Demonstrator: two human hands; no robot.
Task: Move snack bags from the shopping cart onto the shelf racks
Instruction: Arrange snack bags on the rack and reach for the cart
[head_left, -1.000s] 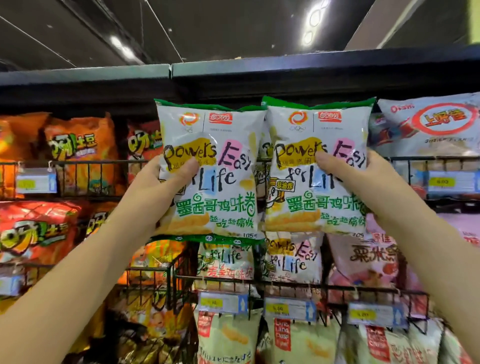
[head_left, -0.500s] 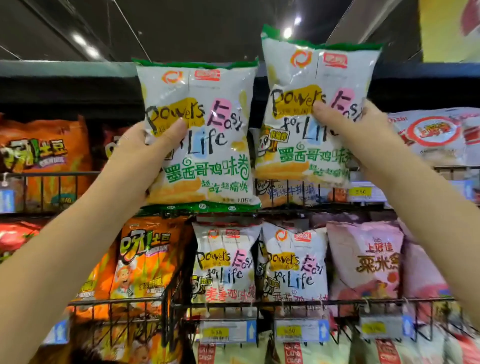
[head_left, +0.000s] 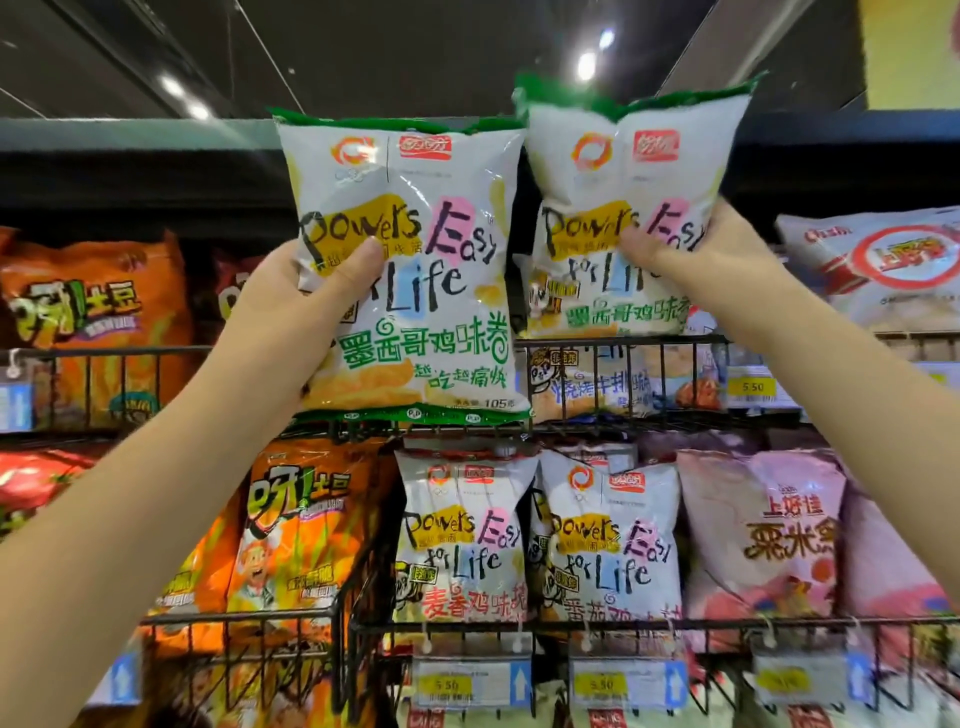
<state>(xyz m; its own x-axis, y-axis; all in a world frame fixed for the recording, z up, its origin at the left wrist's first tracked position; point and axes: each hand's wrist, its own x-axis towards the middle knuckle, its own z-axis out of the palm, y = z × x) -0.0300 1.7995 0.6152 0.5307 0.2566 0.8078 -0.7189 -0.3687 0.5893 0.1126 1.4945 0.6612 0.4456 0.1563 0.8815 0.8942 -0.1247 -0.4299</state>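
Two snack bags (head_left: 415, 322), one per hand (head_left: 304, 306)

The right hand (head_left: 696, 254) has lowered its snack bag (head_left: 623, 171) into the upper rack (head_left: 623, 341).

Black wire shelf racks (head_left: 623, 341) hold orange snack bags (head_left: 93, 312), white bags (head_left: 462, 535) and pink bags (head_left: 763, 530)

I see the left snack bag (head_left: 431, 312) upright at my 11 o'clock, white with green edges, covering the wire rack (head_left: 675, 340) front. The right snack bag (head_left: 623, 171), its twin, stands at 1 o'clock, higher, its bottom meeting the rack's top rail.
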